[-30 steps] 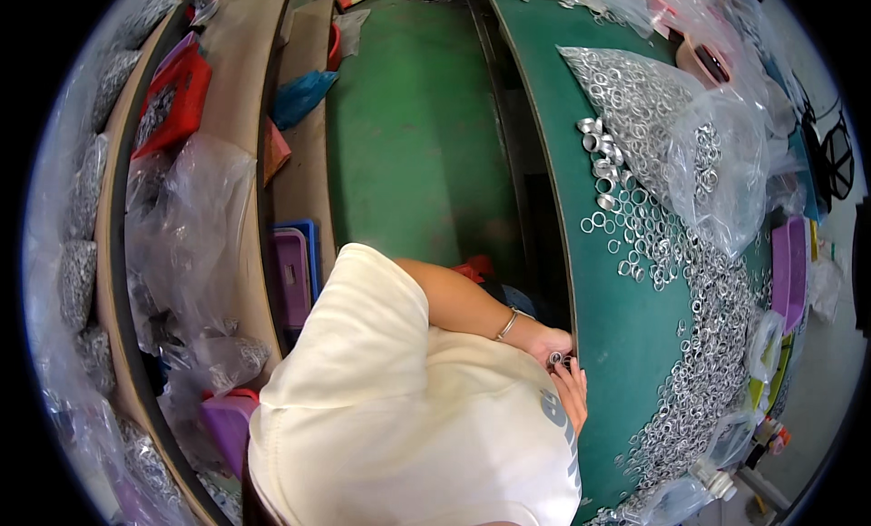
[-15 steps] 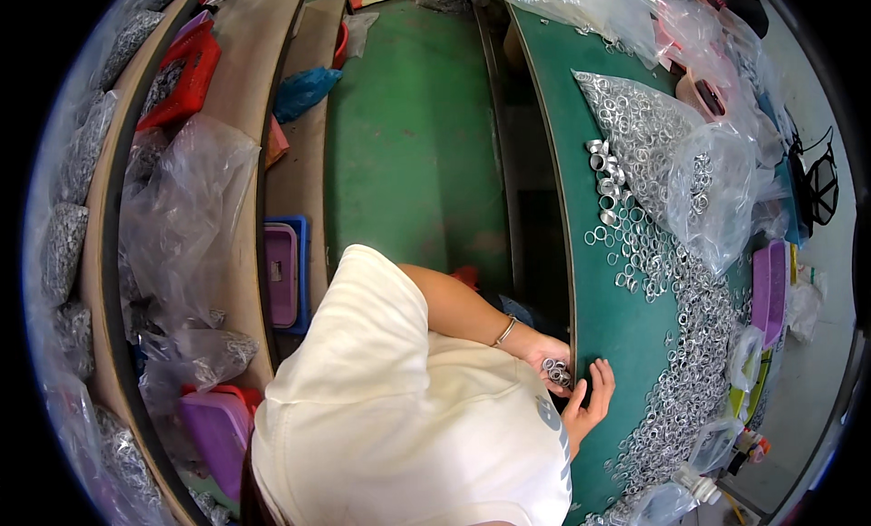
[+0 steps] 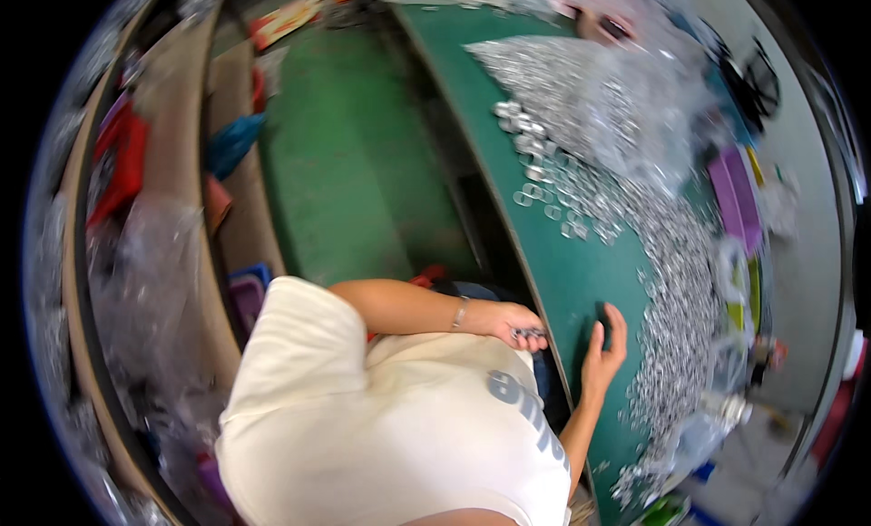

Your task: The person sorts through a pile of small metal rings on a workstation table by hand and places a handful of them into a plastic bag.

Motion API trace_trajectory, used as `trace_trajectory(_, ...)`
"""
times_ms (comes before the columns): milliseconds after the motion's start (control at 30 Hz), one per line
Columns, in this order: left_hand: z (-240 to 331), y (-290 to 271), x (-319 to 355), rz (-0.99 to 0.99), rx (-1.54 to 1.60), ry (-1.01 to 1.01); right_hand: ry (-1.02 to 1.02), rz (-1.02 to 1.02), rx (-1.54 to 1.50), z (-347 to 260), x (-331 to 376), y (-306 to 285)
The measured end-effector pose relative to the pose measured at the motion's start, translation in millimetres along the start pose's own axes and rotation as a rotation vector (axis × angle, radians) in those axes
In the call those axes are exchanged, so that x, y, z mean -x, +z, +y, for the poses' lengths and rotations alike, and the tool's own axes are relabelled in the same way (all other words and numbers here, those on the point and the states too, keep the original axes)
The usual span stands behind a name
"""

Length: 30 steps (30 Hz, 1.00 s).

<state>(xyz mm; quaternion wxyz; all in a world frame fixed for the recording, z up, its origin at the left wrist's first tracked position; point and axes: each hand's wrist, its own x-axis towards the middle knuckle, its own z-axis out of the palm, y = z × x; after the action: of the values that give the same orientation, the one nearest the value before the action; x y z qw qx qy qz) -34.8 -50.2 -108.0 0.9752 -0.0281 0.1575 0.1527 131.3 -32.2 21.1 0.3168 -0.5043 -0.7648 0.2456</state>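
Several small silver metal rings (image 3: pixel 523 333) lie in my left hand (image 3: pixel 519 326), its fingers curled up around them. That hand is just off the near edge of the green table (image 3: pixel 567 281), with a bracelet on the wrist. Over the tabletop is my right hand (image 3: pixel 602 354), thumb and fingers apart and bent, with nothing seen in it. Just beyond it spreads a long heap of metal rings (image 3: pixel 676 336). A clear plastic bag (image 3: pixel 544 77) full of rings lies further along the table, with wider rings (image 3: pixel 522 131) spilled beside it.
A purple basket (image 3: pixel 735 199) stands at the table's far side, near a clear plastic bottle (image 3: pixel 726 408). Left of the green floor (image 3: pixel 354 154) are wooden shelves (image 3: pixel 163 154) with a red basket (image 3: pixel 122 159), a blue bag (image 3: pixel 234 145) and clear bags.
The whole view has turned and blurred. My right hand has moved away from my left, further over the table. My left fingers have folded more over the rings.
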Motion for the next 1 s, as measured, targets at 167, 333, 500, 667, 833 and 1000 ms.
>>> trace_trajectory(167,4,35,35,0.275,-0.085,0.072,0.036,0.073,-0.007,7,17,-6)
trace_trajectory(333,-3,48,81,0.519,-0.118,0.252,0.103,0.135,-0.056,5,28,-15)
trace_trajectory(500,18,65,132,0.397,-0.206,0.197,0.191,0.191,-0.170,13,29,-12)
trace_trajectory(667,56,108,103,0.324,-0.137,0.369,0.138,0.243,-0.137,9,16,-10)
trace_trajectory(833,144,146,25,0.156,0.198,0.545,0.185,0.236,-0.178,13,8,-19)
trace_trajectory(1000,274,197,-34,0.093,0.397,1.171,0.213,0.252,-0.221,21,2,-24)
